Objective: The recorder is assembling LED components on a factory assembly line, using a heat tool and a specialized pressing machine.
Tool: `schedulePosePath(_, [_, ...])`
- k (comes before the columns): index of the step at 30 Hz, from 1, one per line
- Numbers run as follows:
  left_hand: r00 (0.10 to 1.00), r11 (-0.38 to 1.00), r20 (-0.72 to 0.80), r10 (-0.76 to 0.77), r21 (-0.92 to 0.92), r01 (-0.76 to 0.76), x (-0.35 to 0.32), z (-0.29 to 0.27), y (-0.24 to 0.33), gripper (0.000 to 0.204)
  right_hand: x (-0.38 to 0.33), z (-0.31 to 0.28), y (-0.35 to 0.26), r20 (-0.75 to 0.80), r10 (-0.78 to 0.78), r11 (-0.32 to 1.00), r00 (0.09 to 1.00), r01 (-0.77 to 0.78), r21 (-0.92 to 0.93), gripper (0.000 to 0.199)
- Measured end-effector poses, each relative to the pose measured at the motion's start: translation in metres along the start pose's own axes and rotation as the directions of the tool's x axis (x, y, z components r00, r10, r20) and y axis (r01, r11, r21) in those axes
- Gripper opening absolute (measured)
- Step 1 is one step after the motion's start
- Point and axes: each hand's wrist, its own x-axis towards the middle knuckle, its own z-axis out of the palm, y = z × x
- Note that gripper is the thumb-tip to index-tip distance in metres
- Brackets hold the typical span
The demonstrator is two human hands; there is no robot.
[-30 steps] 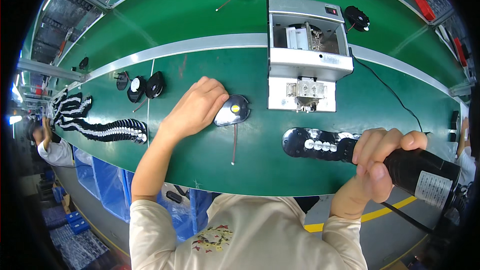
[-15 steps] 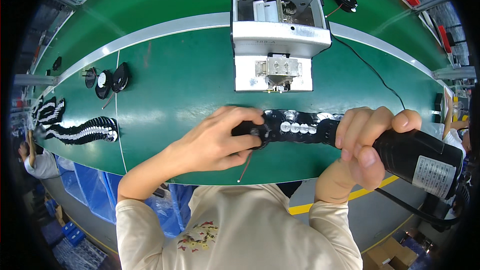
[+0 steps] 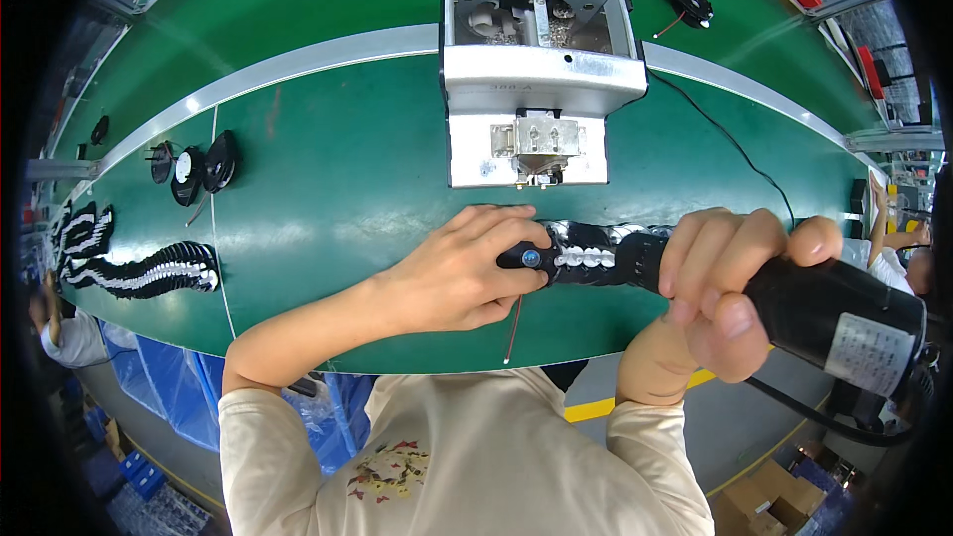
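power tool (image 3: 844, 303) reaches across the near part of the desk (image 3: 328, 179), its thick rounded body made of black plastic, with a pale label (image 3: 866, 352) on its side and a black cable (image 3: 824, 422) looping below. the right hand (image 3: 730, 283) has it firmly grasped, fingers wrapped over the top and thumb on the near side. from that grip a flat, glossy black arm (image 3: 596, 256) runs left, set with a line of shiny round discs. its end meets the left hand (image 3: 462, 268), whose fingers are curled around a dark piece (image 3: 510, 256); most of this is covered, so where it stops and the arm starts is hard to tell. a round blue spot (image 3: 531, 258) shows there, and a thin reddish wire (image 3: 513, 330) comes out under the hand, its tip close to the desk's near edge. behind, a boxy machine (image 3: 541, 69) of bright brushed metal stands with square corners, a narrow strip of green between its front and the arm. to the left, a wide smooth stretch of desk separates the left forearm from three rounded black pieces (image 3: 187, 177) and a ridged, curving black-and-white stack (image 3: 149, 273). a pale straight-edged rail (image 3: 338, 55) borders the back, and a thin black cord (image 3: 735, 144) curves over the green right of the machine.
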Motion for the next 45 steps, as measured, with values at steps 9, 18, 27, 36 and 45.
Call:
schedulePosePath(9, [0.999, 1.0, -0.034, 0.009, 0.014, -0.008, -0.008, 0.006, -0.004, 0.022, 0.048, 0.04, 0.025, -0.188, -0.022, 0.992, 0.982, -0.001, -0.124, 0.058])
schedulePosePath(18, [0.989, 0.999, -0.15, 0.006, -0.034, -0.012, -0.025, 0.008, -0.01, 0.018, 0.052, 0.04, 0.039, -0.092, 0.06, 0.968, 0.994, -0.08, -0.236, 0.049])
schedulePosePath(27, [0.984, 1.0, -0.177, -0.008, -0.02, 0.004, -0.026, 0.012, -0.011, 0.017, -0.001, 0.048, 0.016, -0.157, 0.204, 0.979, 0.966, -0.198, 0.054, 0.051])
schedulePosePath(36, [0.981, 0.998, -0.191, -0.033, -0.059, 0.022, -0.026, 0.011, -0.012, 0.016, -0.006, 0.057, 0.032, -0.141, 0.163, 0.981, 0.976, -0.176, -0.083, 0.042])
schedulePosePath(45, [0.975, 0.998, -0.22, -0.041, -0.061, 0.028, -0.026, 0.011, -0.008, 0.017, -0.01, 0.055, 0.039, 0.008, 0.172, 0.984, 0.985, -0.172, -0.045, 0.046])
